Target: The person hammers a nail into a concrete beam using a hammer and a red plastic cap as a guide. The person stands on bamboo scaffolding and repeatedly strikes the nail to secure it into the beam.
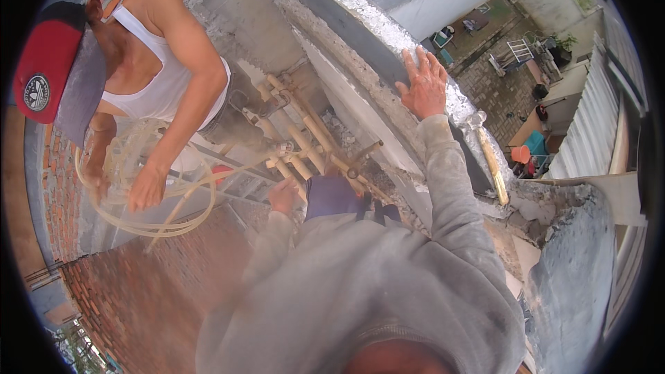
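Note:
My right hand (423, 85) lies palm down on the rough, silvery top of a masonry wall (358, 15), its fingers spread and holding nothing. A hammer (492, 158) with a wooden handle rests on the same wall top, nearer to me than the hand. Low by my thigh is my left hand (284, 196), beside lashed bamboo poles (301, 140). Its fingers look bent, but whether they grip anything is unclear. Across from it, a co-worker (171, 52) holds a loose coil of translucent hose (200, 218) in both hands. One length of hose runs toward the bamboo.
A metal ladder (234, 161) passes beneath the coil. Rubble (343, 130) lies between the bamboo and the wall. Brickwork (156, 280) drops away at lower left. Beyond the wall, far below, is a paved yard (483, 83); corrugated roofing (589, 124) borders it.

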`<control>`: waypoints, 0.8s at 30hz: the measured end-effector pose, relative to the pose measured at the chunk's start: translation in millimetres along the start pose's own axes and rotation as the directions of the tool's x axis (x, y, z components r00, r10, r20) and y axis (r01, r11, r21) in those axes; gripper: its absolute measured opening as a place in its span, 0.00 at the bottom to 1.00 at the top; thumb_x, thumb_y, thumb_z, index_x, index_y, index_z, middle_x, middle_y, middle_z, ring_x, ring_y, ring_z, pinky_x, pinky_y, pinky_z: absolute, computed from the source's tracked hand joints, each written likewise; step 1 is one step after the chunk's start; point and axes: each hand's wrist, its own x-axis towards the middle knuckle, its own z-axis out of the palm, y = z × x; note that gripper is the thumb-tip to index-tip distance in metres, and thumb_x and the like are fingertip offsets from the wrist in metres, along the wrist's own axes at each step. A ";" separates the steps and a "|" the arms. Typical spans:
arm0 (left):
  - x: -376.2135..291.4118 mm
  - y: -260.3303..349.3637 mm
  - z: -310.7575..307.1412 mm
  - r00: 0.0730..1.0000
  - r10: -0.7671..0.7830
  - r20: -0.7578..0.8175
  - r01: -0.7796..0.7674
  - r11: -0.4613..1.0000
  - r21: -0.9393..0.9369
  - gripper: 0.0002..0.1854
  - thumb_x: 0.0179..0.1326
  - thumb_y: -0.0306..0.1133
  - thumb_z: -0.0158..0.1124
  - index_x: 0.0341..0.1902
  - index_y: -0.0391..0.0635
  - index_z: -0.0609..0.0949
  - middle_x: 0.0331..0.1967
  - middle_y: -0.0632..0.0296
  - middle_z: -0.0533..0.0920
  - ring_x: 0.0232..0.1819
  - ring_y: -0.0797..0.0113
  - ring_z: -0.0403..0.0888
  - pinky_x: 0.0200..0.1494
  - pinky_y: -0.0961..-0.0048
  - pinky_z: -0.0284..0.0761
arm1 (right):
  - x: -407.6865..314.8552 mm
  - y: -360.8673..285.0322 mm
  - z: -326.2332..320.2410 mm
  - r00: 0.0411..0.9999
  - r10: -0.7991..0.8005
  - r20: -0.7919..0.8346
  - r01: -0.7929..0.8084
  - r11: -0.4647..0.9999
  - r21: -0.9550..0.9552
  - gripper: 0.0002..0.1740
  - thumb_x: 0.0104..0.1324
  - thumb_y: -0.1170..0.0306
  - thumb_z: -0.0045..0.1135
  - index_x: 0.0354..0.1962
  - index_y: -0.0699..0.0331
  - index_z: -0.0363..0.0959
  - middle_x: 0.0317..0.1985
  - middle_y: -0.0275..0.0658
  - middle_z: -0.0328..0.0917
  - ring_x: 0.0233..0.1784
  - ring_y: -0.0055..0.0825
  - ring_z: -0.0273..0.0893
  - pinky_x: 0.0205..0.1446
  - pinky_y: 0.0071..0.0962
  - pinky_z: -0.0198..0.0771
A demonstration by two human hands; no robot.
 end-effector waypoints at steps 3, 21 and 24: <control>-0.4 7.3 10.2 0.999 0.018 0.036 -0.019 1.000 0.021 0.23 0.68 0.22 0.64 0.66 0.33 0.80 0.48 0.58 0.87 0.43 0.69 0.86 0.39 0.73 0.84 | 0.6 1.1 -0.6 1.000 0.005 0.005 -0.005 1.000 0.029 0.49 0.58 0.58 0.76 0.76 0.43 0.63 0.78 0.42 0.62 0.81 0.45 0.58 0.82 0.48 0.53; 102.6 52.5 -124.2 0.587 0.416 -0.695 -0.506 0.858 0.086 0.43 0.48 0.25 0.85 0.69 0.42 0.72 0.62 0.52 0.79 0.59 0.55 0.81 0.55 0.49 0.83 | 2.6 -3.2 -3.9 0.997 -0.037 0.071 0.041 0.998 -0.055 0.53 0.59 0.62 0.74 0.80 0.44 0.56 0.79 0.45 0.59 0.81 0.49 0.56 0.81 0.51 0.53; 154.6 116.0 -178.9 0.560 0.325 -0.762 -0.709 0.663 -0.238 0.30 0.54 0.24 0.80 0.61 0.30 0.79 0.46 0.54 0.85 0.47 0.61 0.85 0.50 0.62 0.85 | 4.6 -3.1 -2.5 0.995 -0.031 0.097 0.039 0.995 -0.089 0.53 0.59 0.63 0.74 0.80 0.44 0.57 0.79 0.44 0.60 0.81 0.49 0.56 0.81 0.52 0.54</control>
